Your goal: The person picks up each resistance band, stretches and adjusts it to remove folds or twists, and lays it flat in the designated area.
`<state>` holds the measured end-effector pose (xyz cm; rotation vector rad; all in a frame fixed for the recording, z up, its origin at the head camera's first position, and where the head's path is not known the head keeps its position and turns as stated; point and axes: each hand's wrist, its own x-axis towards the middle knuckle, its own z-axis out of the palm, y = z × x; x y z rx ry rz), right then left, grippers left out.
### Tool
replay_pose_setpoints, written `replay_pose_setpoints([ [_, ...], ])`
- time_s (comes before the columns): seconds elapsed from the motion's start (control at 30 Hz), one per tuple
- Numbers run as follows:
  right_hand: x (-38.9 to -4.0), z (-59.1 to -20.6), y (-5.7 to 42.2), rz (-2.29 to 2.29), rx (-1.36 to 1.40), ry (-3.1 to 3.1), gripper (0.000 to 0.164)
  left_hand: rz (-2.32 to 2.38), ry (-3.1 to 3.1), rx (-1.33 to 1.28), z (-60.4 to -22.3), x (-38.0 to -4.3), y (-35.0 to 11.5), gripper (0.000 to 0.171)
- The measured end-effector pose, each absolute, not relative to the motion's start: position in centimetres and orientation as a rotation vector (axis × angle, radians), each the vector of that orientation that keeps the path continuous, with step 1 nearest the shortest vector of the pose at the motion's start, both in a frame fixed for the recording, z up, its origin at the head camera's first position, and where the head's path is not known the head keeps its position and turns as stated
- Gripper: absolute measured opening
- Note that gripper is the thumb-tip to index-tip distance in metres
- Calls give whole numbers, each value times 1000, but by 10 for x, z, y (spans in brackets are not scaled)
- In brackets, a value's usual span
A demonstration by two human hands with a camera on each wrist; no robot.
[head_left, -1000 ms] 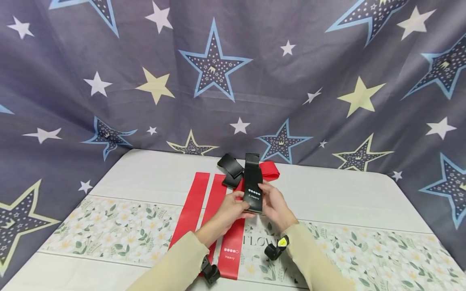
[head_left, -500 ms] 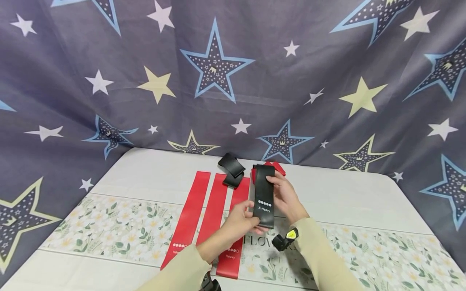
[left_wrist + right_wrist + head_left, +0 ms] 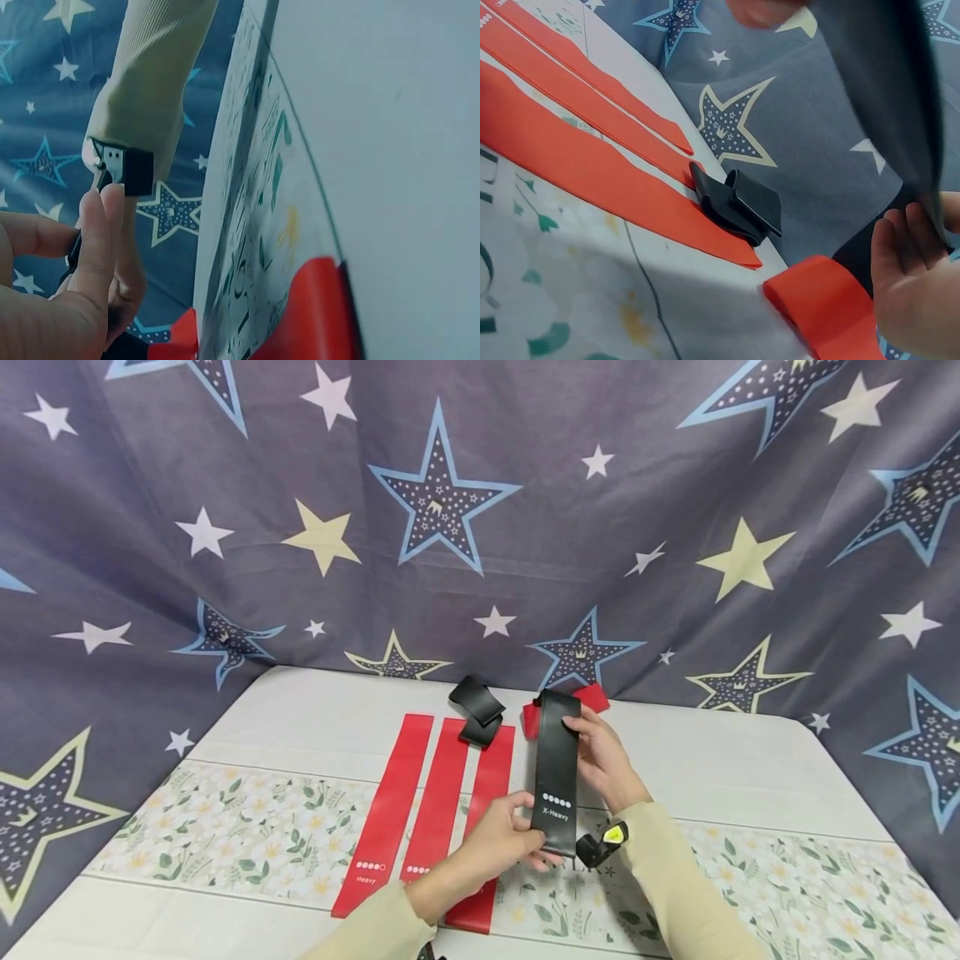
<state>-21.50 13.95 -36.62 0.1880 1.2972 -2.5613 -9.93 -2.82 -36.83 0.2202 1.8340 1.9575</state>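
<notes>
A black resistance band (image 3: 556, 752) printed "X-Heavy" is held above the table, its long face tilted up. My left hand (image 3: 504, 831) pinches its lower end between thumb and fingers, and in the left wrist view only the band's dark edge shows past my left hand (image 3: 56, 292). Higher up, my right hand (image 3: 607, 762) grips its right edge, thumb on the front. In the right wrist view the band (image 3: 889, 67) hangs close to the lens, with the fingers of my right hand (image 3: 915, 292) curled at it. Three red bands (image 3: 438, 785), "Heavy" legible on one, lie side by side left of it.
A folded black band (image 3: 477, 703) rests across the far ends of the red bands. Behind the held band, a folded red band (image 3: 592, 697) lies near the table's back edge. A star-patterned curtain (image 3: 480, 527) hangs behind the white and floral tabletop (image 3: 247, 827).
Both hands have moved right and nearer with the black band, which now shows a longer flat face. The red band behind it has shifted right. The flat red bands stay put.
</notes>
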Motion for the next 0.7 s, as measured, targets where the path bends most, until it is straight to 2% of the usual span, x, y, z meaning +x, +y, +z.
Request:
replay_pose_setpoints([
  [0.4, -222, -364, 151, -2538, 262, 1346, 26, 1905, 1809, 238, -372, -84, -32, 23],
  [0.7, -222, -364, 164, -2516, 295, 1397, 19, 1858, 1788, 225, -380, -71, -38, 25],
])
